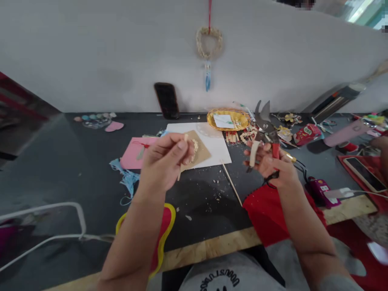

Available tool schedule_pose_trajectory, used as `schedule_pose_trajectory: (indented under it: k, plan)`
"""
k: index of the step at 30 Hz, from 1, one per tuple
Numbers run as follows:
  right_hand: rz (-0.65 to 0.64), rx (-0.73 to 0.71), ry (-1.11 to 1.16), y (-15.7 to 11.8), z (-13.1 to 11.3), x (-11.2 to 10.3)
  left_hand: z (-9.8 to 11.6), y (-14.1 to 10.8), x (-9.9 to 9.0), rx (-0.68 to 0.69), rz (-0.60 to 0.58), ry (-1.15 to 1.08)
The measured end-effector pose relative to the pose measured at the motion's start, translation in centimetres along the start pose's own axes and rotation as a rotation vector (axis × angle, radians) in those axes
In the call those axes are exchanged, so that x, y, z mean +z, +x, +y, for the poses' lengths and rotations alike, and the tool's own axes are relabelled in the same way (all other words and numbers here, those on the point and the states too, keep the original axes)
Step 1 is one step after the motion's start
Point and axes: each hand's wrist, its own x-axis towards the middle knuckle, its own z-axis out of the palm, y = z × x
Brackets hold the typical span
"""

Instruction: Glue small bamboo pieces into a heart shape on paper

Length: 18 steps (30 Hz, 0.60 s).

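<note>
My left hand (171, 155) is closed in a pinch on a thin pale stick (178, 174), whose lower end shows below the fingers. Behind it lies a brown card (202, 150) with small pale pieces (195, 147) on it, partly covered by the hand. My right hand (277, 167) holds a pair of pruning shears (266, 125), with red and white grips. Their blades point up and stand apart, with nothing between them. Another thin stick (232, 184) lies on the table between my hands, among pale crumbs.
White paper (216, 155), pink card (133, 155) and blue tassels (129, 178) lie around the brown card. A yellow basket (212, 123) and phone (167, 101) stand at the wall. Red cloth (266, 206) drapes the front edge. A flask (336, 101) and another person's hand (382, 147) are right.
</note>
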Motion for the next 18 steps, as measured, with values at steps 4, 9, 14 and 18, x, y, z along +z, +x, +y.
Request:
schedule_pose_trajectory:
  k: [4, 9, 14, 18]
  plan:
    - [-0.085, -0.190, -0.175, 1.4, 0.2, 2.9, -1.2, -0.3, 0.0, -0.082, 0.012, 0.132]
    - [-0.108, -0.472, -0.915, 2.3, 0.3, 4.7, -1.6, 0.0, -0.3, -0.116, 0.119, 0.183]
    - [-0.220, -0.555, -1.291, 3.0, 1.2, 3.9, -1.8, 0.5, -0.6, -0.121, 0.176, 0.226]
    - [-0.252, -0.556, -1.364, 3.2, 1.8, 3.6, -1.9, 0.7, -0.8, -0.117, 0.190, 0.209]
